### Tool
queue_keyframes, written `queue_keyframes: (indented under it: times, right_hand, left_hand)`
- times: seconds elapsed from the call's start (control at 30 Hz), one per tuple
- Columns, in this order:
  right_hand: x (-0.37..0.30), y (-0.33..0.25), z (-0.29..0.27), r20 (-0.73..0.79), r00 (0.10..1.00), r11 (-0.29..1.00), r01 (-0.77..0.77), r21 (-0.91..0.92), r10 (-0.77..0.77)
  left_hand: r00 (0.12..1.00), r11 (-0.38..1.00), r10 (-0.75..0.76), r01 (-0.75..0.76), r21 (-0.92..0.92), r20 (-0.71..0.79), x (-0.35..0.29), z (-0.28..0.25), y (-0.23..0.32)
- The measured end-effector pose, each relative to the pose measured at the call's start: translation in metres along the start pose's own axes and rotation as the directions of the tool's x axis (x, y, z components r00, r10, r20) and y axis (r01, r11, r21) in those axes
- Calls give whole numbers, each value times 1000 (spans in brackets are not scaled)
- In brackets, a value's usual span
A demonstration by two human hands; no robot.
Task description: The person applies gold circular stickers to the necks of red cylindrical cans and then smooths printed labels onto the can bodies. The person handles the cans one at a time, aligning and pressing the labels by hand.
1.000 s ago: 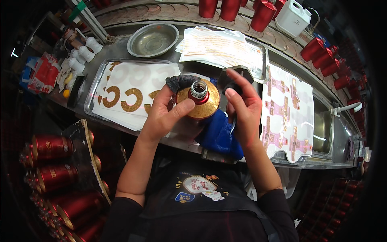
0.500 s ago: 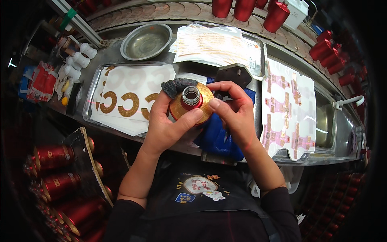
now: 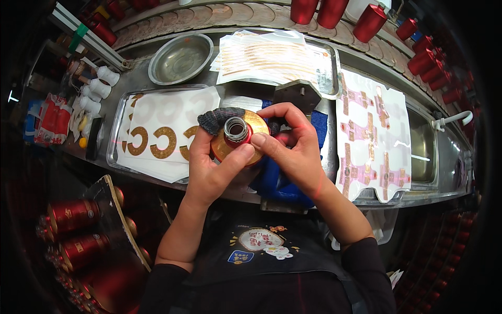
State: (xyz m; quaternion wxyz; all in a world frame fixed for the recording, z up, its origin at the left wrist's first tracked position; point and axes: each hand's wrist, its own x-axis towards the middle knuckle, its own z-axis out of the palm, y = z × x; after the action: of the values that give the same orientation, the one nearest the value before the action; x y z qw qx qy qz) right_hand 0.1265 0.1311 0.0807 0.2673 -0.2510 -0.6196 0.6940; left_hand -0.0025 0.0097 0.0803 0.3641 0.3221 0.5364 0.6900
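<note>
Both hands hold a red bottle whose shoulder (image 3: 257, 124) is covered in gold, with its bare threaded neck facing up toward me. My left hand (image 3: 208, 166) is wrapped round the bottle's left side, its thumb on the near part of the shoulder and dark knitted cloth covering a finger. From the right, my right hand (image 3: 295, 149) curls round the bottle. Its thumb tip presses the gold shoulder beside the neck, while the index finger rests at the far right rim. The bottle's body is mostly hidden under the shoulder and fingers.
Gold C-shaped labels (image 3: 164, 143) lie on sheets in a metal tray at left. A metal bowl (image 3: 180, 60), strip-label sheets (image 3: 261, 63), a dark metal bracket (image 3: 298, 95) and blue cloth (image 3: 285, 186) surround the work. Pink-gold label sheets (image 3: 360, 157) lie beside a sink (image 3: 422, 152).
The whole view has shifted slightly. My right thumb has slid inward over the gold shoulder, closer to the bottle's neck. Both hands keep their hold on the bottle.
</note>
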Motion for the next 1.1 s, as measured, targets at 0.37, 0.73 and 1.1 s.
queue_keyframes:
  times: [0.37, 0.73, 1.1]
  right_hand:
    - [20, 13, -24, -241, 894, 820, -202, 535, 377]
    - [-21, -30, -2, -56, 941, 851, 276, -446, -334]
    - [0, -39, 0, -221, 940, 895, 149, -420, -261]
  left_hand:
    - [999, 999, -35, 35, 40, 6, -2, -1, 2]
    - [989, 999, -46, 50, -22, 140, -1, -15, -2]
    - [991, 1000, -1, 3, -13, 137, 1, -14, -3]
